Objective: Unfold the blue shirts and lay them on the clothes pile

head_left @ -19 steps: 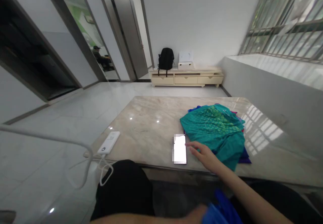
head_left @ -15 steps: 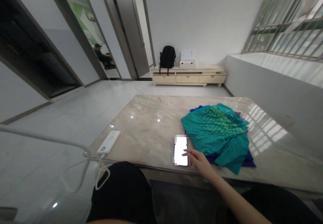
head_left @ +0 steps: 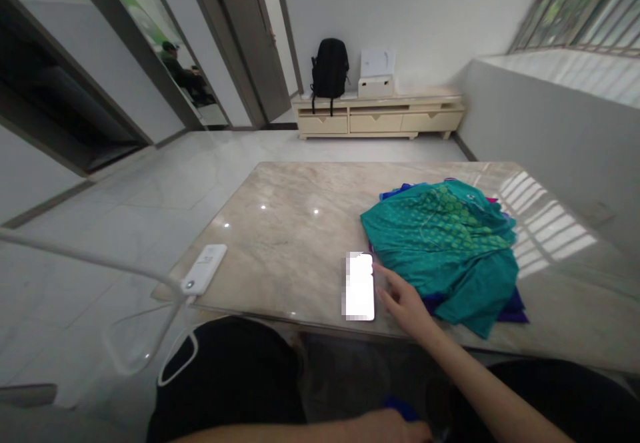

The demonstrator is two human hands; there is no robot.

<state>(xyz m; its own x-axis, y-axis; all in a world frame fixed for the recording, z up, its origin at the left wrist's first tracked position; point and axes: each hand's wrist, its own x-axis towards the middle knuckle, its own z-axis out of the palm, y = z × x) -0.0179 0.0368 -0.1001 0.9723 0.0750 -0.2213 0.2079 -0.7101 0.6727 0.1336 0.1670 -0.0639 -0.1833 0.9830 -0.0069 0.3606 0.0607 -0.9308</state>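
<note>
Meanwhile, right hand (head_left: 407,303) lay open on table (head_left: 295,243), fingers (head_left: 385,275) holding nothing, touching lit phone (head_left: 361,287); teal shirt (head_left: 445,243) just beyond.

Walls: plain white.
Floor (head_left: 165,183): pale glossy tiles.
Far wall: cream low cabinet (head_left: 380,115) bearing a black backpack (head_left: 329,68) and white box (head_left: 376,85).
Window (head_left: 580,10): barred, upper right.
Doorways (head_left: 100,63): grey-framed, left.

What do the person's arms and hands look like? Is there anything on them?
Both arms are bare, with no sleeves showing. The right hand wears no glove, ring or watch that shows. The left hand is blurry at the picture's bottom edge and looks bare too.
</note>
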